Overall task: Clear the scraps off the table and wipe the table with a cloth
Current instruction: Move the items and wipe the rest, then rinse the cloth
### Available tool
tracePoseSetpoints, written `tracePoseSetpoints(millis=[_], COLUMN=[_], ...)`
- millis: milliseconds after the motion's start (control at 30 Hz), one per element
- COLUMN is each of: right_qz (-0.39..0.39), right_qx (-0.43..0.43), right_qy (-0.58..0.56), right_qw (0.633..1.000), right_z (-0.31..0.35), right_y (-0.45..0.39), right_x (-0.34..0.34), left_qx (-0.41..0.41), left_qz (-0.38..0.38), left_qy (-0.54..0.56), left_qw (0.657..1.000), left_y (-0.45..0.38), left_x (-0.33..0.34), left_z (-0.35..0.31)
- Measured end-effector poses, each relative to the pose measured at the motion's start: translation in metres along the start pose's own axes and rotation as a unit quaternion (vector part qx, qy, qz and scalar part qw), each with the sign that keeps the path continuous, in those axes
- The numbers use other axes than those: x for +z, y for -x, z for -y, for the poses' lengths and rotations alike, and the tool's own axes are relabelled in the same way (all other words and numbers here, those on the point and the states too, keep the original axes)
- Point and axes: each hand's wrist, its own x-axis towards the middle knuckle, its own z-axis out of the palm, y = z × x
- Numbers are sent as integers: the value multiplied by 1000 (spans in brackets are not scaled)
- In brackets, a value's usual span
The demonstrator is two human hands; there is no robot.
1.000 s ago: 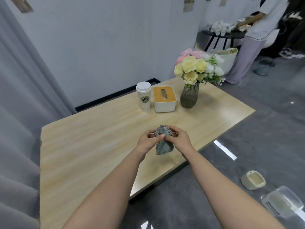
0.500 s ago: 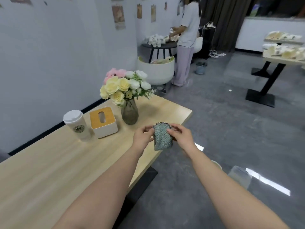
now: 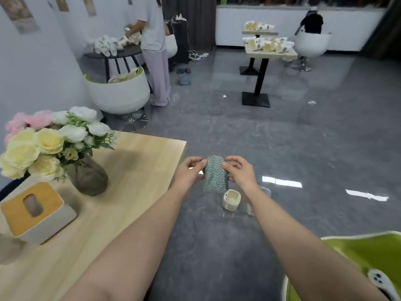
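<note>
Two hands hold a green knitted cloth [image 3: 215, 173] up in the air, past the tabletop's [image 3: 138, 161] right edge and above the grey floor [image 3: 282, 148]. On the tabletop, at the left, stand a dark glass vase [image 3: 89, 177] of yellow, white and pink flowers [image 3: 47, 142] and, nearer, a white tissue box [image 3: 32, 211] with an orange top. On the floor just below the cloth sits a small cream container [image 3: 231, 199]; beside it is something clear, mostly hidden behind the right forearm. A green seat [image 3: 358, 263] fills the lower right corner, cut off by the frame.

Both forearms reach forward, palms turned toward each other. The left hand [image 3: 189, 171] pinches the cloth's left edge between thumb and curled fingers [image 3: 196, 161]; the right hand [image 3: 240, 170] pinches the right edge the same way. The cloth hangs bunched between them, so its full shape cannot be made out.

Farther back, a person [image 3: 155, 51] stands at a dark round table, and a pedestal table [image 3: 269, 52] carries pale items too blurred to identify. A grey shape at the lower left edge is cut off.
</note>
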Motion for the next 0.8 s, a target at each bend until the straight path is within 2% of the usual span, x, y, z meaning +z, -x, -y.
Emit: tracePoseSetpoints(millis=[167,300,533,800], right_qz=[-85,-130,-174,-201], right_qx=[11,28,56,102], right_qy=[-16,-27,-38,-75], right_qw=[996,991,982,971], right_z=[-5,-11,-36,-87], right_y=[-17,-36,-76,-144], right_x=[-23,-51,-123,-206], left_qx=[-27,-18,-64,-127], left_qz=[82,96,160,163], left_qy=[-18,-37,-55,-86], left_qw=[996,995,984,975], left_y=[-35,-62,-104,-161], left_x=[35,69,147,240], left_z=[5,17,50,119])
